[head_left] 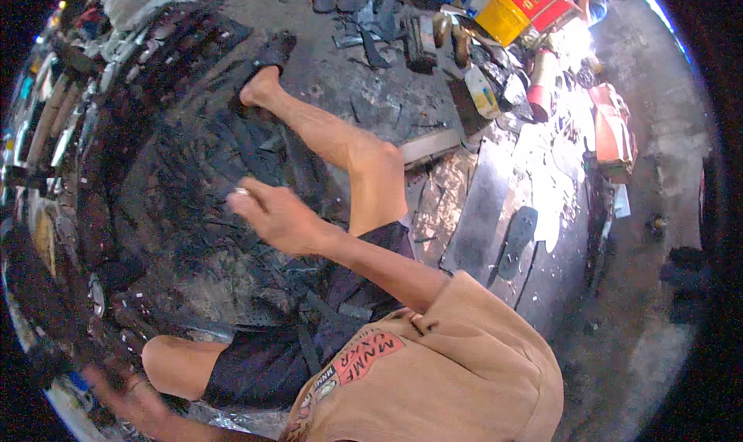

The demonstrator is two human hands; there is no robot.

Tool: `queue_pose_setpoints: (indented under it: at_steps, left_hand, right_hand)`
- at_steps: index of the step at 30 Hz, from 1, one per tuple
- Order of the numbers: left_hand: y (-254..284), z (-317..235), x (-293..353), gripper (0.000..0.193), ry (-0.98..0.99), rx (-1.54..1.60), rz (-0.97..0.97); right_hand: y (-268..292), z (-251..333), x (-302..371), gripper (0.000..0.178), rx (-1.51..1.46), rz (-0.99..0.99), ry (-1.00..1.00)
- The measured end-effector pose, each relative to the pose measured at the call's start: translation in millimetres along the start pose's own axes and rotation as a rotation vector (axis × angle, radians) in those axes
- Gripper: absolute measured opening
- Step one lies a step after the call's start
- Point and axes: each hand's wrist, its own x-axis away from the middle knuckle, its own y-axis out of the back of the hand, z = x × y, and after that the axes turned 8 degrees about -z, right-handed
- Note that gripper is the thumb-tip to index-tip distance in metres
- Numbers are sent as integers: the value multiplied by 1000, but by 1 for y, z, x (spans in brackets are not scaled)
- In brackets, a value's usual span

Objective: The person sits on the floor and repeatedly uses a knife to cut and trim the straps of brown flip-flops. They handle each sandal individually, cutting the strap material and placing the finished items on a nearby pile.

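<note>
My right hand (275,216) is held over a floor strewn with dark scraps (186,163). Its fingers are curled, and a small shiny piece shows at them; whether this is a ring or something held, I cannot make out. Low at the left, my left hand (131,402) is smeared by motion beside my bent knee. A small blue thing (79,380) lies close to its fingertips, and I cannot see whether the hand touches it. My outstretched leg ends in a black sandal (271,59).
A black shoe sole (517,242) lies on dark boards at the right. Beyond are a white bottle (481,91), a red cylinder (543,86), brown shoes (460,46) and a red-and-yellow box (507,16). Cluttered items (58,125) line the left. Another person (594,5) is at the far right.
</note>
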Motion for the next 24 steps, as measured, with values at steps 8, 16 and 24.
queue_pose_setpoints:
  at_steps: [8, 16, 24]
  left_hand:
    - [-116, 24, 104, 26, 554, 792, 288]
    - [-97, 27, 111, 25, 558, 794, 264]
    - [-103, 26, 117, 23, 539, 777, 233]
  right_hand:
    - [28, 10, 143, 27, 180, 142, 44]
    - [35, -9, 204, 24, 256, 308, -72]
    - [21, -19, 175, 35, 293, 260, 35]
